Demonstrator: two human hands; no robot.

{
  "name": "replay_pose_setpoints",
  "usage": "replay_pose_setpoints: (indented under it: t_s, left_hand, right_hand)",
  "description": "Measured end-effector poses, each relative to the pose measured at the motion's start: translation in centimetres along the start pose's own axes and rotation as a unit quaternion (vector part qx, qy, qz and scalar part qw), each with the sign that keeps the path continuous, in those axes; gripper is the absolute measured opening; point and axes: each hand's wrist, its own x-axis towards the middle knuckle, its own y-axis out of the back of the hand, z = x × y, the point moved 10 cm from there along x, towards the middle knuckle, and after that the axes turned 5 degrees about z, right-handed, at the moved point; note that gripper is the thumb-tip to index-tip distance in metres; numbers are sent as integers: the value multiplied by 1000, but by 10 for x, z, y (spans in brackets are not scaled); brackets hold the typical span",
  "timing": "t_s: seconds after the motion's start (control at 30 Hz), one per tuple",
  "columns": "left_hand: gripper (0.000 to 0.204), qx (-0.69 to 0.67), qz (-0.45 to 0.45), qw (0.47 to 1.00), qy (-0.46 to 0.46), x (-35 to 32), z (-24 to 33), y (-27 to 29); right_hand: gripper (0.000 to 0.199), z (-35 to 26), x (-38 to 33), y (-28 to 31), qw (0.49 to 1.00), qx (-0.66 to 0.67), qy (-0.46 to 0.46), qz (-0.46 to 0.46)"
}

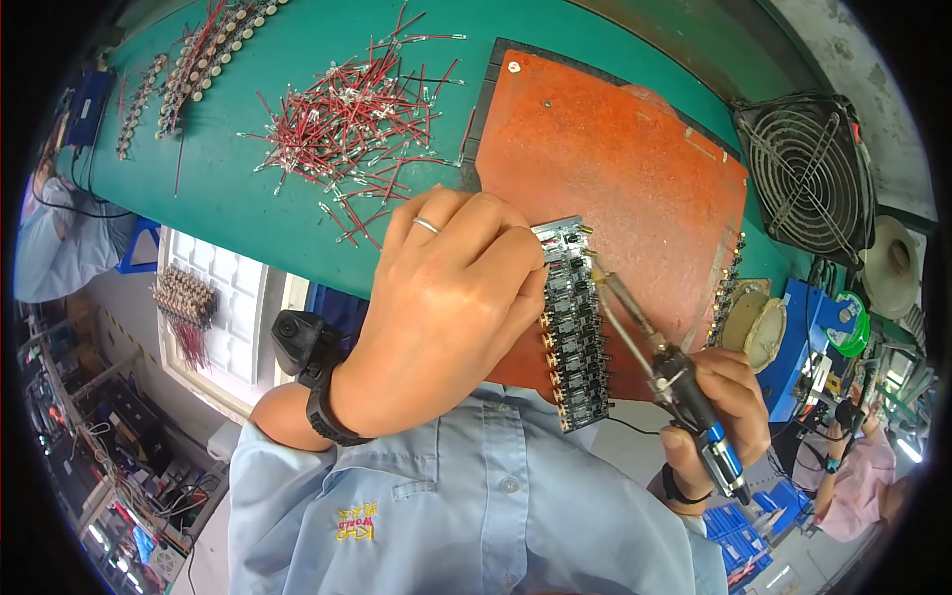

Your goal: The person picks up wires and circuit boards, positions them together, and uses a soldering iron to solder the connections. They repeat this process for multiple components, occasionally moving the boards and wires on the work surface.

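Green counter [288, 223], orange mat [615, 164], red wires [347, 124], black-and-silver circuit-board strip [575, 347], black-and-blue soldering iron [686, 390], pale blue shirt [461, 496]

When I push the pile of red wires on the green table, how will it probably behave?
The red wire pile would probably shift as a loose tangle, since its pieces cross at many angles. Each piece looks light, being thin and short. Strays at its edges may slide separately.
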Motion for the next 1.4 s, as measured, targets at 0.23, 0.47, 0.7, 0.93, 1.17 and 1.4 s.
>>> replay_pose_setpoints:
  t_s: [0.23,0.47,0.7,0.93,1.17,1.4]
  left_hand:
    - [18,0,-7,1000,-5,1,-1,-1]
    - [29,-11,-11,1000,-15,2,0,1]
    - [28,-52,27,997,-45,-2,-5,3]
    - [18,60,101,992,45,-41,-63,59]
    - [11,133,118,977,121,-62,-96,66]
    - [7,102,134,981,92,-55,-80,71]
  right_hand:
    - [52,11,-8,12,995,35,-54,71]
    - [51,21,-14,16,988,51,-86,121]
    - [52,17,-23,14,980,71,-84,166]
    - [52,26,-23,18,978,54,-84,186]
    - [49,34,-28,15,984,33,-72,159]
    - [50,27,-28,14,984,52,-65,157]
